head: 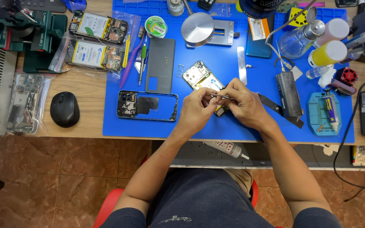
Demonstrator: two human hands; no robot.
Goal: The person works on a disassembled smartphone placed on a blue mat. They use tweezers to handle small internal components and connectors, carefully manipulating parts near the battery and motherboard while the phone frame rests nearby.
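Note:
My left hand point(196, 105) and my right hand point(242, 101) meet over the blue work mat point(233, 67). My right hand pinches thin metal tweezers point(217, 96), whose tips reach my left fingertips. Whatever small part sits between them is too small to make out. Just beyond and partly under my hands lies an opened phone body point(200, 77) with its board and battery showing. An empty phone frame point(147, 105) lies left of my left hand, and a grey back cover point(160, 65) lies beyond it.
A black mouse point(64, 109) sits left on the wooden desk. Bagged opened phones point(91, 40), a round metal disc point(197, 28), bottles point(303, 38), a dark rectangular block point(289, 93) and a teal holder point(324, 112) surround the mat. A glue tube point(227, 149) lies on the shelf below.

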